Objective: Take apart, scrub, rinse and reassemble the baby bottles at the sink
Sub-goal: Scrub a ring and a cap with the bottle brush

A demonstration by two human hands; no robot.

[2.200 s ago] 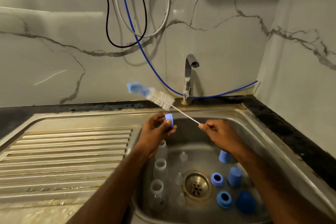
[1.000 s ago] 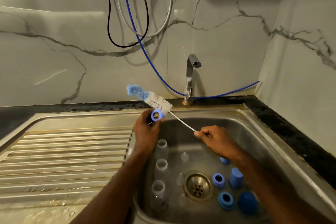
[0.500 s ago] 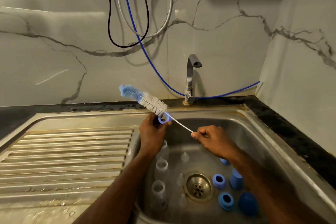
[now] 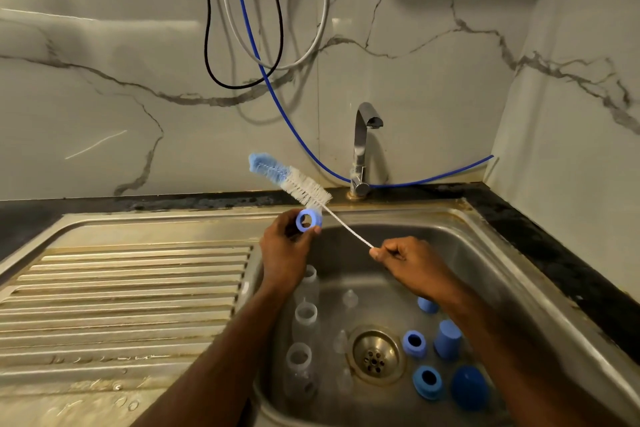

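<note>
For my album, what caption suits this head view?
Left hand holds a blue ring while the right hand holds a bottle brush over the sink.

1. The sink basin (image 4: 485, 274) floor is crowded: three clear bottles (image 4: 304, 319) stand in a row along the left wall, and small clear teats (image 4: 349, 298) lie between them and the drain (image 4: 375, 354).
2. Blue collar rings (image 4: 414, 343) and blue caps (image 4: 447, 338) fill the floor right of the drain.
3. The ribbed drainboard (image 4: 121, 305) to the left offers open flat room.
4. The faucet (image 4: 362, 146) rises at the back rim, with hanging cables (image 4: 242, 45) behind it.
5. Both forearms and the bottle brush (image 4: 294, 182) span the basin's upper space.
</note>
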